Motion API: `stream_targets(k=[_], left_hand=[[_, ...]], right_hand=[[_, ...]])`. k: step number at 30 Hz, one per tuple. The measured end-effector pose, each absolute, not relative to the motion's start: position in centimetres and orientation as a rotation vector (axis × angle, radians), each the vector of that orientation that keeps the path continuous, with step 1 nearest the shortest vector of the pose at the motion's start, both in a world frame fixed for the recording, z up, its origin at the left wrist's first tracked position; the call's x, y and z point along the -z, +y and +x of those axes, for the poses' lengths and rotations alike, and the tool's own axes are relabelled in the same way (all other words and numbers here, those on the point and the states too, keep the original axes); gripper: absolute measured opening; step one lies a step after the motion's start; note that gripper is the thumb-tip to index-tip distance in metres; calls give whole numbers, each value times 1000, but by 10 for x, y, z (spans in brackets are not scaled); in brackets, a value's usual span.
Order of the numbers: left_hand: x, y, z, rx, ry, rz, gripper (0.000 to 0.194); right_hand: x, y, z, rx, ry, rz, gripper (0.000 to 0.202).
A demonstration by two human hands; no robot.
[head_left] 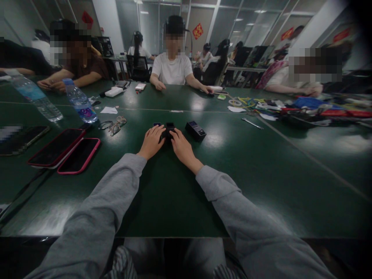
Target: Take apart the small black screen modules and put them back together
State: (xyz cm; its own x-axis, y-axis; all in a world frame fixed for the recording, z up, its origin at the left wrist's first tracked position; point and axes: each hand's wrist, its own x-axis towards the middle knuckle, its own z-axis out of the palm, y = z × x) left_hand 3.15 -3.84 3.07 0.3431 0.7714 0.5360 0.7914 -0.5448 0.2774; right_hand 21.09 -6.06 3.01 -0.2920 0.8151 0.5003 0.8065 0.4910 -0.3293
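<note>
My left hand [152, 142] and my right hand [182, 146] meet over the table in front of me. A small black box-like device [170, 126] is between them. Fingers of both hands close in on it from either side, and they hide its lower part. Behind the left fingers, the top of another small dark piece [157, 124] shows; the rest of it is covered. Just right of my right hand, apart from it, lies a black box [196, 131] with grey print on one face.
Two phones, one dark red-cased [58, 147] and one pink-rimmed [80, 155], lie left. Beyond are water bottles [80, 102] and glasses [117, 126]. A wrench-like metal tool [252, 123] and tangled cables [290, 108] are right. A person in white [173, 68] sits opposite.
</note>
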Motion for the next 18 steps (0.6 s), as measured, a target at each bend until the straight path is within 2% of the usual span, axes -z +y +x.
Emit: stream_targets(k=[10,18], left_hand=[[-30,-37,32,1005,-1500,-2567,47],[-31,-39,33,1010,-1495,-2558,45]], right_hand=[[-34,-64,208,21,-2168,-1292,43],[-44,-60,223,277,-1987,-1394,42]])
